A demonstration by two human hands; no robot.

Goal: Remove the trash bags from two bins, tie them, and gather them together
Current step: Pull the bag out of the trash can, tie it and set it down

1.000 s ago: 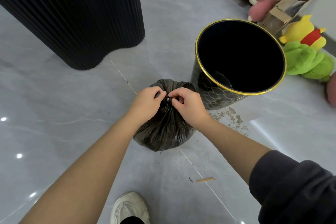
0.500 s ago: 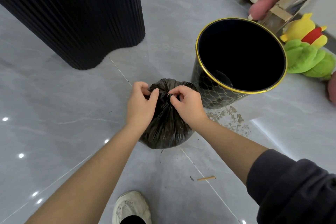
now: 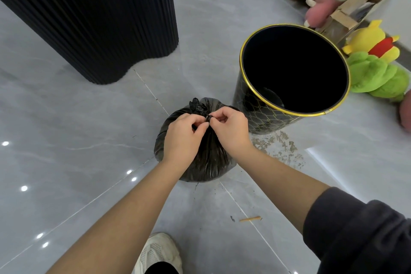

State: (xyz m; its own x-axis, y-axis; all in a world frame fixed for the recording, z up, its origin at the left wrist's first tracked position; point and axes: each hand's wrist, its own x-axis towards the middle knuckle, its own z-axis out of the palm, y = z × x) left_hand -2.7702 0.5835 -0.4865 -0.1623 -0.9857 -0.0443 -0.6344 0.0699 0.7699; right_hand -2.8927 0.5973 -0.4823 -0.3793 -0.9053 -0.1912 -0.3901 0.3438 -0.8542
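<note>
A: Change noted: the left hand [image 3: 181,138], spread on the crinkled black plastic trash bag [image 3: 206,162] 0.5 s ago, is now pinched beside the right hand [image 3: 230,130] at the gathered neck. Knot judged nearly finished.

B: Position logged: bag on grey floor, touching the emptied gold-rimmed black bin [image 3: 266,115]. Both hands closed on neck.

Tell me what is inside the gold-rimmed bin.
The bin looks empty with no liner; its inside is black shadow, so the bottom is unreadable. The tied-up trash bag sits outside, beside it.

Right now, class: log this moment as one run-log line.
stage: tying first bag | left hand: pinching bag neck | right hand: pinching bag neck | trash bag: on floor | bin: empty, beside bag
</note>
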